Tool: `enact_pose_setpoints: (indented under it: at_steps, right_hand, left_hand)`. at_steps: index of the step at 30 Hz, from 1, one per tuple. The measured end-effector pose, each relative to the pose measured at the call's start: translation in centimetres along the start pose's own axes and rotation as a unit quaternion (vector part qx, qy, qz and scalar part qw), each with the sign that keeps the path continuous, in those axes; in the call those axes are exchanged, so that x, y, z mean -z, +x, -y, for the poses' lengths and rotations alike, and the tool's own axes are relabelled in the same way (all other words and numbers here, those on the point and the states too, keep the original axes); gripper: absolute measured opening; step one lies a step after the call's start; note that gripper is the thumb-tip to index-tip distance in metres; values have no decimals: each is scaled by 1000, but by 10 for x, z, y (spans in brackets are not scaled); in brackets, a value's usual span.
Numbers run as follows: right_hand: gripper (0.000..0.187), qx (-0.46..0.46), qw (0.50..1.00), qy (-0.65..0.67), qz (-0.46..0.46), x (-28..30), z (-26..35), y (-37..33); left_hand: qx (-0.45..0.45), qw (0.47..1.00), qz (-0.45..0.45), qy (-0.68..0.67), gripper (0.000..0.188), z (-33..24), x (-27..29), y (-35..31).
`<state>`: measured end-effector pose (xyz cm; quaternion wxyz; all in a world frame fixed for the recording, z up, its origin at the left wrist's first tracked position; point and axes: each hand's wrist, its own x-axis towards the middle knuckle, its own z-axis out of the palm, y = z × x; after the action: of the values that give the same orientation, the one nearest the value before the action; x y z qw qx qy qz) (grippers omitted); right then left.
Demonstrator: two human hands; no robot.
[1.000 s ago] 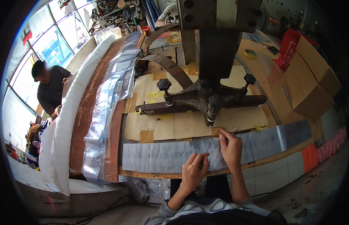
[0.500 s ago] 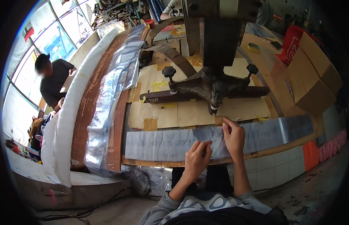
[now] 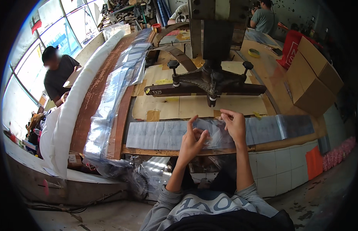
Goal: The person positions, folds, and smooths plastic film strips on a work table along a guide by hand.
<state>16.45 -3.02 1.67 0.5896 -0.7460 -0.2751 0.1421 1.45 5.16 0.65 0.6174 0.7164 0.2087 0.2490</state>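
Plastic strip, long and clear, lies along the near edge of my table, under the dark press head. My left hand and right hand, close together, both pinch its lifted middle between fingertips.

The wooden workbench carries cardboard sheets, a long grey strip, and seemingly clear plastic bags.
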Motion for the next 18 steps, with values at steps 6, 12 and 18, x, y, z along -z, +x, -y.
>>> enact_pose_setpoints:
  at_steps: [6, 12, 18]
  right_hand:
    - [26, -24, 995, 62, 71, 17, 36, -50]
    - [38, -32, 985, 67, 154, 48, 33, -99]
    - [42, 91, 987, 99, 90, 55, 47, -79]
  left_hand:
    - [15, 905, 11, -425, 66, 12, 9, 7]
    - [42, 922, -1, -385, 52, -19, 12, 0]
    - [-12, 952, 120, -283, 48, -57, 3, -11]
